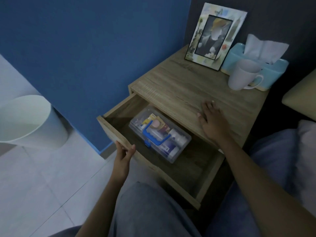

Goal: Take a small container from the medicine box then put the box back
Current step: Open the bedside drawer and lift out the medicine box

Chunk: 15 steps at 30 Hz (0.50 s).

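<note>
Left hand (123, 152): my fingers are clamped on the top edge of the drawer front (112, 130), thumb on the inner side, the others on the outer face.
Right hand (211, 119): laid palm down on the nightstand top (179, 89), fingers spread apart and holding nothing.
Drawer (193, 171): pulled out well clear of the nightstand body; interior dark wood grain.
Medicine box (159, 134): clear plastic case, lid shut, lying flat in the drawer, toward its back left part, set at an angle to the drawer walls.
Box handle (151, 135): blue, folded flat on the lid, with a blue latch at the near edge.
Box contents: small bottles and packets visible through the lid; one white container (177, 136) at the right end.
Writing: labels on the contents are too blurred for me to read; no brand can be told.
Picture frame (216, 35): upright at the back of the nightstand top.
Tissue box (266, 72): light blue, a white tissue standing out of it, just right of the frame.
Mug (243, 75): white, in front of the tissue box, handle to the right.
Bin (27, 121): white, on the tiled floor to the left, by the blue wall.
</note>
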{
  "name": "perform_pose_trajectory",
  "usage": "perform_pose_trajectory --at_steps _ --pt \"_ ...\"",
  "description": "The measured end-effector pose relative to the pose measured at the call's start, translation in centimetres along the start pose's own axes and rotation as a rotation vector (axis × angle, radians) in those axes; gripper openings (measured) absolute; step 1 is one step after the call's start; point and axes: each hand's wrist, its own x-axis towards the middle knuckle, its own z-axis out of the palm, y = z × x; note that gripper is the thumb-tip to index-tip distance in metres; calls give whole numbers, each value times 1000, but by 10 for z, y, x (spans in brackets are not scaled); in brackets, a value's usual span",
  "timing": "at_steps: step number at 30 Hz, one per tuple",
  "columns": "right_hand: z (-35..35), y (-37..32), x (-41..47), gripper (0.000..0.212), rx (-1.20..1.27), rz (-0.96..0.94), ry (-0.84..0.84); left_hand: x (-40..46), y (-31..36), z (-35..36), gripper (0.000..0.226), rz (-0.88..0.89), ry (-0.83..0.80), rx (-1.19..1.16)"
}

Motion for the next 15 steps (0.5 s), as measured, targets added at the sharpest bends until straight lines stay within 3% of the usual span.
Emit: perform_pose_trajectory --at_steps 15 --pt "-7 -9 -8 58 51 57 35 -3 -1 -4 87 -12 103 92"
